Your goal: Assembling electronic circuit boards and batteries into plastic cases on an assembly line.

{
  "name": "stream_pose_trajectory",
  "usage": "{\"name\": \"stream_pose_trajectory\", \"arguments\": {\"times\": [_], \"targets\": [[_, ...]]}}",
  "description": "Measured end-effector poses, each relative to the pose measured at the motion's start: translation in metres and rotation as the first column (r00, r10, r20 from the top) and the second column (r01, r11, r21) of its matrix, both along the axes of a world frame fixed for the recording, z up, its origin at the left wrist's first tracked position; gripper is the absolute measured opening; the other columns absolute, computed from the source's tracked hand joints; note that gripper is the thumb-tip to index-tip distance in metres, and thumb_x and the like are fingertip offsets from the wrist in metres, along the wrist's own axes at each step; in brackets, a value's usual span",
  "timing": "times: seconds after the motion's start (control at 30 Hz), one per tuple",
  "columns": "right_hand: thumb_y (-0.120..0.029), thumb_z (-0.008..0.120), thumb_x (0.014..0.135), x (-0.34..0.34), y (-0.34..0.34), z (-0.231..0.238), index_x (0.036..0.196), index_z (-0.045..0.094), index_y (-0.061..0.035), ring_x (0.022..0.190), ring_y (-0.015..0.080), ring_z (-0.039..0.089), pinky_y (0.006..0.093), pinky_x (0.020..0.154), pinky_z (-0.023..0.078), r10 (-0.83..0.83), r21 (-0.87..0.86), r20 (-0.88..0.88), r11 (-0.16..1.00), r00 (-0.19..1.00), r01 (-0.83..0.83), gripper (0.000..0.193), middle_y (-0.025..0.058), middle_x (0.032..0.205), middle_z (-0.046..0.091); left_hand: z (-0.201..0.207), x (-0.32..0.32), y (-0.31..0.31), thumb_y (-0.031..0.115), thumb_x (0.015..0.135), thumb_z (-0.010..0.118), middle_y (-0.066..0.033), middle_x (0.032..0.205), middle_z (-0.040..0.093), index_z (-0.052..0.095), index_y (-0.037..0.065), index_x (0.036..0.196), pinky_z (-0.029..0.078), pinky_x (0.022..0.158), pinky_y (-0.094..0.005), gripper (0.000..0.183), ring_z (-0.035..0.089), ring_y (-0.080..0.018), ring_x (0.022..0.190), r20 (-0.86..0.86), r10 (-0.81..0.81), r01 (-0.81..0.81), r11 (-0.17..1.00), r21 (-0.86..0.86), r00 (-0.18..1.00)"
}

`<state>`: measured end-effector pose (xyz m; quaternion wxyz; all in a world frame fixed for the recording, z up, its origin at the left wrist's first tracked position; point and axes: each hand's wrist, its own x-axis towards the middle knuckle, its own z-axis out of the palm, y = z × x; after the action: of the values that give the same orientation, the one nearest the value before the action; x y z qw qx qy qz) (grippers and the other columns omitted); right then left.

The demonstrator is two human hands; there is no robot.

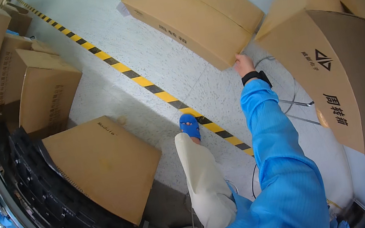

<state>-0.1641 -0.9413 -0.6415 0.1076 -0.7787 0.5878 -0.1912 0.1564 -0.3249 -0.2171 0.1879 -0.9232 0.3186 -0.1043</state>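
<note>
A long brown cardboard box (199, 20) with dark print along its side lies on the floor ahead of me. My right hand (244, 64), in a blue sleeve with a black band at the wrist, is at the box's near right corner. Its fingers are closed on the cardboard edge there, and the fingertips are partly hidden. My left hand is out of view.
Large cardboard boxes stand on the right (326, 57), one with raised flaps. More cartons (52, 89) and a tilted one (109, 166) line the left, beside black racking (78, 211). Yellow-black floor tape (141, 81) runs diagonally. A metal-legged stand (297, 103) and cables lie near my arm.
</note>
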Motion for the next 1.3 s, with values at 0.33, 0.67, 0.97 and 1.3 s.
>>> {"name": "stream_pose_trajectory", "arguments": {"times": [0.33,0.67,0.97,1.3], "targets": [[-0.018,0.068,0.071,0.024,-0.037,0.027,0.089,0.054,-0.0061,0.064,0.0135,0.048,0.0269,0.057,0.041,-0.795,0.790,0.598,0.561,-0.104,0.247,0.026,0.0021,0.077,0.053,-0.009,0.014,-0.016,0.054,0.062,0.061,-0.0228,0.132,0.028,0.026,0.003,0.132,0.029,0.091,-0.0503,0.093,0.031,-0.0373,0.120,-0.015,-0.036,0.036,0.999,0.026,0.999],[0.005,0.051,0.071,0.077,0.068,0.065,0.097,0.061,-0.0056,0.089,0.0269,0.056,0.0291,0.077,0.044,-0.148,0.033,0.561,0.987,0.815,0.156,0.030,0.0111,0.097,0.059,-0.010,0.019,-0.019,0.056,0.062,0.059,-0.0224,0.132,0.029,0.026,0.004,0.132,0.029,0.091,-0.0509,0.093,0.031,-0.0370,0.119,-0.001,-0.044,0.044,0.999,0.002,0.999],[-0.013,0.061,0.073,0.055,0.043,0.053,0.104,0.053,0.0014,0.093,0.0313,0.053,0.0346,0.078,0.041,-0.411,0.208,0.574,0.910,0.708,0.360,0.035,0.0179,0.100,0.057,-0.009,0.021,-0.021,0.058,0.062,0.058,-0.0221,0.132,0.029,0.026,0.005,0.132,0.029,0.090,-0.0515,0.093,0.031,-0.0368,0.119,0.006,-0.044,0.044,0.999,-0.005,0.999],[-0.029,0.062,0.071,0.025,-0.026,0.010,0.122,0.042,-0.0077,0.110,0.0402,0.037,0.0464,0.091,0.033,-0.325,-0.046,-0.220,0.945,0.920,0.323,0.059,0.0223,0.121,0.040,-0.006,0.019,-0.033,0.060,0.062,0.057,-0.0217,0.132,0.029,0.026,0.006,0.132,0.029,0.089,-0.0522,0.094,0.031,-0.0365,0.119,0.016,-0.054,0.055,0.998,-0.017,0.998]]}}
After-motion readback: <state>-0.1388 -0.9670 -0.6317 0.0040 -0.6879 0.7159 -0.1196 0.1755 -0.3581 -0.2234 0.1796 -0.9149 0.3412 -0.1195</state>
